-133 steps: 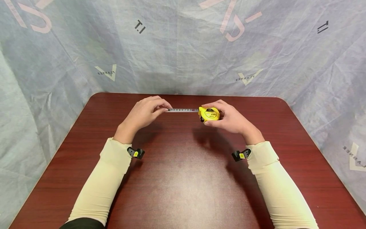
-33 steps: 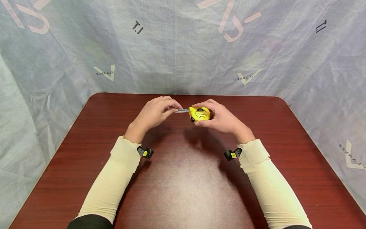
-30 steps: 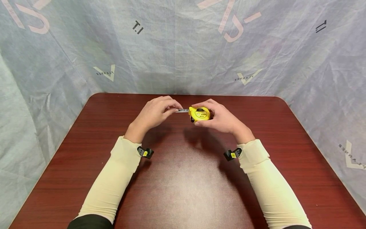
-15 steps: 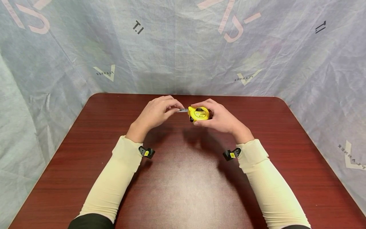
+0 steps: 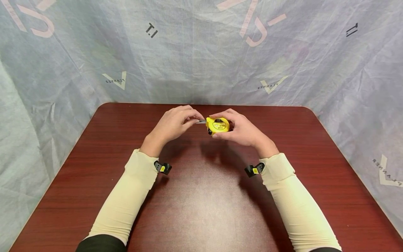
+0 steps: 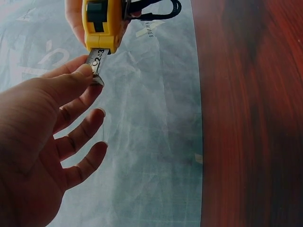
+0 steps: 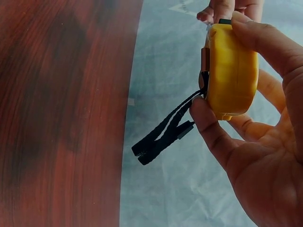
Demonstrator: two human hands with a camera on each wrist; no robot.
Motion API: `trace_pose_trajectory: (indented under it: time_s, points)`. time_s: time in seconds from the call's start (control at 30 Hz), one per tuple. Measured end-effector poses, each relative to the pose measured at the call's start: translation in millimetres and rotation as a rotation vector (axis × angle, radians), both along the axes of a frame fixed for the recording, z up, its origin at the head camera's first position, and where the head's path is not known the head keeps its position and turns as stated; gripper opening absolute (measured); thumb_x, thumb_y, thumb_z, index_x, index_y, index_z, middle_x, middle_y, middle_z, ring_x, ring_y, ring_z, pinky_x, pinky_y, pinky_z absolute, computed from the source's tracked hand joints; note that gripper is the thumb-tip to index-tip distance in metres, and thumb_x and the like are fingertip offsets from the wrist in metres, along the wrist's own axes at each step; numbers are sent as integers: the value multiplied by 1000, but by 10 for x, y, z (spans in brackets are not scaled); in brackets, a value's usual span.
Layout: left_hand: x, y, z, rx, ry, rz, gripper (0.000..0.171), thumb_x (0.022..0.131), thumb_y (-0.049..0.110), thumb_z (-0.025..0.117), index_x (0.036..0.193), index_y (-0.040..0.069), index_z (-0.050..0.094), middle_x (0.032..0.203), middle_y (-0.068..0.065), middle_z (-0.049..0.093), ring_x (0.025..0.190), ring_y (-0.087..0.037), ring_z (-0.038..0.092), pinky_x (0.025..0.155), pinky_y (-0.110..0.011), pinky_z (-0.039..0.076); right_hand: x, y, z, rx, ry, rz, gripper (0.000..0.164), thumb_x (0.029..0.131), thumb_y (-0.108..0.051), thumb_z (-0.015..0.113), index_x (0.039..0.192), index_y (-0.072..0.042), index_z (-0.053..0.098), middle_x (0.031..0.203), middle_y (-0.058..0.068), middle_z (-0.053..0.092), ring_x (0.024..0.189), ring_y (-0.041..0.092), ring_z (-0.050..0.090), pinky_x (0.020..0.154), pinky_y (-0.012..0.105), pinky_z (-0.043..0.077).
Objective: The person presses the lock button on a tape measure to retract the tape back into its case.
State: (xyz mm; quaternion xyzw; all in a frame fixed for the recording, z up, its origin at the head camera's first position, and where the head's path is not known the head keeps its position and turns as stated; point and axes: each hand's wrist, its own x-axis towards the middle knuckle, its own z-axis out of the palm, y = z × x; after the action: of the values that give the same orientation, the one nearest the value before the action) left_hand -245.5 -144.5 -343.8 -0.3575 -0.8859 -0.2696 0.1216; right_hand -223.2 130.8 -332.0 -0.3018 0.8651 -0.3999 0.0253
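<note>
My right hand (image 5: 244, 129) grips a yellow tape measure (image 5: 218, 126) by its case, thumb on one side and fingers on the other. A short stretch of metal blade (image 6: 97, 59) sticks out of the case towards the left. Thumb and forefinger of my left hand (image 5: 174, 124) pinch the blade near its hooked end; the other fingers are spread, as the left wrist view shows. Both hands are raised over the table, close together. A black wrist strap (image 7: 165, 127) hangs from the case in the right wrist view.
The dark red wooden table (image 5: 201, 196) spreads under both arms. Behind it and at both sides hangs a grey printed cloth (image 5: 195, 52). Each sleeve cuff carries a small black wrist camera, the left camera (image 5: 163, 168) and the right camera (image 5: 254, 170).
Over the last seconds the hands have drawn together, and the exposed blade has shortened from about ten marked units to a short stub. Both grips stay the same.
</note>
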Motion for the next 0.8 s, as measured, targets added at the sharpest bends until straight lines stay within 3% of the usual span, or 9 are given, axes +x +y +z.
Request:
trace_pose_trajectory:
  time_s: [0.37, 0.8]
  points:
    - [15, 21, 16, 4, 17, -3, 15, 99, 19, 73, 113, 25, 77, 107, 10, 68, 91, -10, 60, 80, -34, 48, 14, -4, 10, -6, -4, -6, 57, 83, -25, 90, 134, -25, 67, 121, 1, 54, 101, 18, 60, 83, 45, 56]
    - [8, 42, 26, -8, 19, 7, 16, 99, 20, 72, 113, 25, 77, 107, 9, 68, 92, -11, 60, 80, -34, 48, 7, -4, 3, 7, 28, -8, 57, 83, -28, 90, 135, -26, 67, 121, 0, 55, 101, 16, 59, 83, 39, 56]
